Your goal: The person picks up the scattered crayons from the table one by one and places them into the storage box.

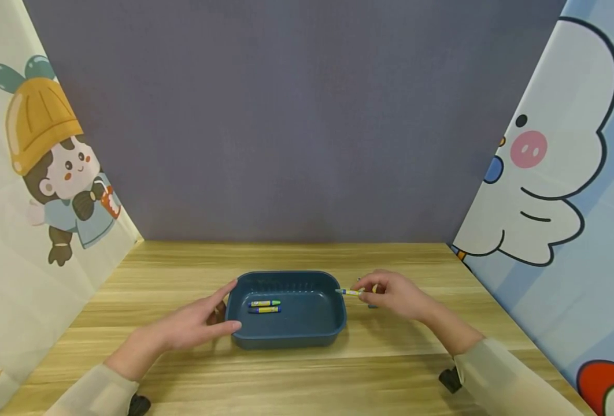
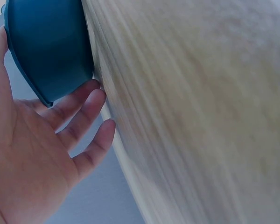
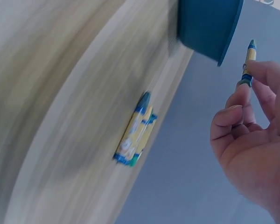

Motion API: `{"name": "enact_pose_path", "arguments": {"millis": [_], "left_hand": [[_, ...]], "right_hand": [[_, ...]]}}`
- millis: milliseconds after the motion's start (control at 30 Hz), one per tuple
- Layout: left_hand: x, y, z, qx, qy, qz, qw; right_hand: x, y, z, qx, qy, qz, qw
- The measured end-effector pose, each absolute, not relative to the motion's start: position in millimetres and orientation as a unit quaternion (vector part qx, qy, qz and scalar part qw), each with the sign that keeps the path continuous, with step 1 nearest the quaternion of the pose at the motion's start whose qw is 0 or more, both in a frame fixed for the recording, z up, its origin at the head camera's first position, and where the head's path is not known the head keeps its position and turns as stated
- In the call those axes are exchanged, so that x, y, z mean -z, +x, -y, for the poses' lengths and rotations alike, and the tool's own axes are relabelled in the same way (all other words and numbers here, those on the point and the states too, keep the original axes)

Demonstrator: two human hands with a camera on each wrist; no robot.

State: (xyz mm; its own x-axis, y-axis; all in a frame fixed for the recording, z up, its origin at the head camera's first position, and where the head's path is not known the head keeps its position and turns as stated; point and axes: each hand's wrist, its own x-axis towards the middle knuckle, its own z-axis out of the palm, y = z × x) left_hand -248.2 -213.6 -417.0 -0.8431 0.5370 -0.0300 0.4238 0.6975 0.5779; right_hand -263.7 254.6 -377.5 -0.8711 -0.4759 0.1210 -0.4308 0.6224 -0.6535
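1. At the left end of the dark blue tray [image 1: 286, 342], the person's left grip [image 1: 195, 323] touches the rim, thumb and fingers spread rather than clenched.
2. Inside the tray, left of its middle, lie two crayons [image 1: 265, 310] side by side, one tipped green, the other dark.
3. Beside the tray's right rim, a raised crayon [image 1: 351, 292] points its tip trayward, pinched between thumb and fingers of the right grip [image 1: 392, 293].
4. Below that hand, more crayons [image 3: 134, 133] lie together on the wooden bench [image 1: 296, 378].

Booth [image 1: 296, 121] with cartoon-printed side walls [image 1: 551, 138]
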Motion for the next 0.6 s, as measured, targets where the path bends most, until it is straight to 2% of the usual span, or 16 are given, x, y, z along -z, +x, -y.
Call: {"name": "enact_pose_path", "arguments": {"millis": [267,600], "left_hand": [[420,-249,214,-0.282,0.257,-0.92,0.091],[421,-249,214,-0.279,0.25,-0.923,0.092]], "right_hand": [[374,-266,-227,0.35,-0.273,-0.896,0.026],[376,-264,-192,0.347,-0.285,-0.892,0.053]]}}
